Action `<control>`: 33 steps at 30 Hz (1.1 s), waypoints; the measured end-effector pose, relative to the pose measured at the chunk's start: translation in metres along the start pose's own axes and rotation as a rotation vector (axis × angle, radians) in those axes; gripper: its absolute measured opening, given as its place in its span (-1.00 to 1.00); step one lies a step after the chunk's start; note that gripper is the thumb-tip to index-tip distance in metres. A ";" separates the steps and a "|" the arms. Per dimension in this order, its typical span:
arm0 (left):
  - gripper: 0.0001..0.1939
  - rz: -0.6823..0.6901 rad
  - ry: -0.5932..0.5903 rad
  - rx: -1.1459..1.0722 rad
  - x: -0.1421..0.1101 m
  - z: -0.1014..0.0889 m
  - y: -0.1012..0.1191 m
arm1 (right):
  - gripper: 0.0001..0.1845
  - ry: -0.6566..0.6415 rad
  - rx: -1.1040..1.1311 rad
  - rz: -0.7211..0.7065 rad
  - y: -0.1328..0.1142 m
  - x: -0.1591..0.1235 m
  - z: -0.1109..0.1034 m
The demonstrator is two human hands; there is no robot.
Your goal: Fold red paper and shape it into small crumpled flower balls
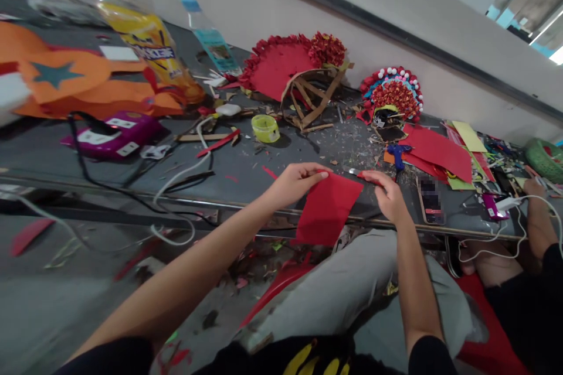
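A red sheet of paper (326, 209) hangs over the front edge of the dark table (246, 176). My left hand (295, 183) pinches its upper left corner. My right hand (389, 194) is closed on the sheet's upper right corner, with a metal blade, maybe scissors (354, 171), showing just beside its fingers. Both arms reach forward over my grey-trousered knees.
Red paper-flower crafts on cardboard frames (294, 70) (391, 94), a yellow tape roll (265, 128), a yellow bottle (145, 35), orange paper (65, 79), a purple power strip (112, 136) with cables, a phone (430, 199) and red and yellow sheets (440, 149) crowd the table. Another person's arm (536, 217) rests at right.
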State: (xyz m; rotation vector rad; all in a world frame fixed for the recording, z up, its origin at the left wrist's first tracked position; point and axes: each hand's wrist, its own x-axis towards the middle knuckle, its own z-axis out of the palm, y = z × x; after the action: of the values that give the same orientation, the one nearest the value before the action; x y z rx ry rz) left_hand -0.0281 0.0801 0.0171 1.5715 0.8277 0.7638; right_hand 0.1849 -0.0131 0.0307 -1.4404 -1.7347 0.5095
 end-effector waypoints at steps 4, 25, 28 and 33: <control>-0.60 0.084 0.017 0.123 -0.009 0.004 0.016 | -0.74 -0.102 -0.299 -0.108 -0.031 0.013 0.008; -0.63 0.153 0.404 0.118 -0.009 -0.031 0.027 | -0.69 0.128 0.049 0.096 -0.001 -0.021 -0.005; -0.58 0.158 0.489 0.062 0.000 -0.038 0.021 | -0.67 0.053 0.199 0.144 0.001 -0.019 0.012; -0.60 0.166 0.514 0.050 0.002 -0.027 0.022 | -0.62 -0.078 0.483 0.214 -0.004 -0.010 0.053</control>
State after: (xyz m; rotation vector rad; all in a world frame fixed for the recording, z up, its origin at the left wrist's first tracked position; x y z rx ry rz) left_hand -0.0469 0.0938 0.0423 1.5200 1.0974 1.3092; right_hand 0.1409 -0.0144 -0.0008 -1.2666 -1.3911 1.0336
